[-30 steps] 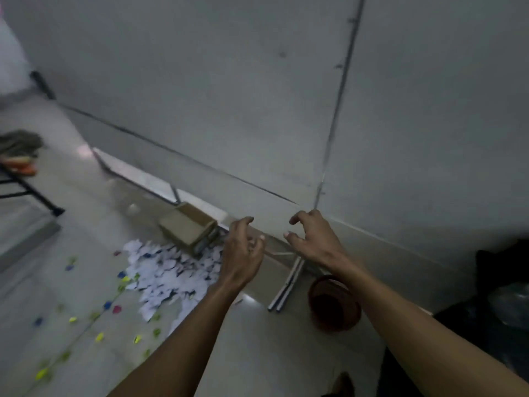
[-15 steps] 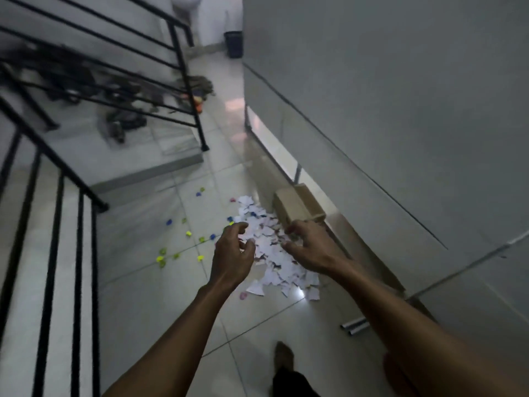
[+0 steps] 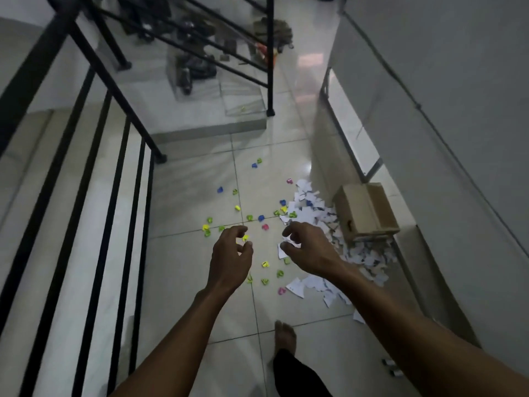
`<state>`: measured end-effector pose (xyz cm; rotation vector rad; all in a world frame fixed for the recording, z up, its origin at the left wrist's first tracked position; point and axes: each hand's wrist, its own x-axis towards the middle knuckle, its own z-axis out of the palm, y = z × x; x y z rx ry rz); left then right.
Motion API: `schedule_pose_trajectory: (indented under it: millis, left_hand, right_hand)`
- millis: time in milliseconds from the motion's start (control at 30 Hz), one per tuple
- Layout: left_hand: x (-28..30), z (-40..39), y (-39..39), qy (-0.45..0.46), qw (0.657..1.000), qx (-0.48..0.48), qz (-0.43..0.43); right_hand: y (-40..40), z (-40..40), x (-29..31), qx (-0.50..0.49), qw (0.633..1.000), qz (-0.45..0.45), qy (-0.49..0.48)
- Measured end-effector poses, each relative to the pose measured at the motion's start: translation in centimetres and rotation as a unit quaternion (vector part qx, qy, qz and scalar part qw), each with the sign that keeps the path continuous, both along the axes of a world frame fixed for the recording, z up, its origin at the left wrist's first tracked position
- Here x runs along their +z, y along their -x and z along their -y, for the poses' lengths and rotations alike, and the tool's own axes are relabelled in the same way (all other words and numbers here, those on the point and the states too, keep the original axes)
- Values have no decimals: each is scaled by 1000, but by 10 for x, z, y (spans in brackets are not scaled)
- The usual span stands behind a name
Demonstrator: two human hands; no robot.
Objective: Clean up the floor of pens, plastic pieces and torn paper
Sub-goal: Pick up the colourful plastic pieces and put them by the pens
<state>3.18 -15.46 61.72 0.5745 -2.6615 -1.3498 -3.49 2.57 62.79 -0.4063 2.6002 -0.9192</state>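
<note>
Torn paper (image 3: 315,213) lies heaped on the tiled floor (image 3: 186,262) right of frame centre, against a tipped cardboard box (image 3: 367,213), with small coloured plastic pieces (image 3: 249,217) scattered across the centre tiles to its left. Head view: left hand (image 3: 229,260) and right hand (image 3: 310,249) reach forward at mid-frame above the litter, fingers loosely curled and holding nothing, a bare foot (image 3: 284,335) low in the frame and a black railing (image 3: 94,167) along the left.
</note>
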Motion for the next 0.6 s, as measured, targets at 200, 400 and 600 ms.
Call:
schedule_pose_trajectory:
  millis: [200, 400, 600]
  left_hand:
    - [-43, 48, 35, -13, 998, 44, 42]
    - [-119, 84, 48, -21, 994, 50, 93]
    - [-238, 109, 55, -34, 991, 33, 129]
  right_hand:
    - [47, 50, -55, 27, 997, 70, -6]
    - [62, 86, -135, 27, 991, 124, -31]
    - [69, 112, -254, 27, 988, 148, -43]
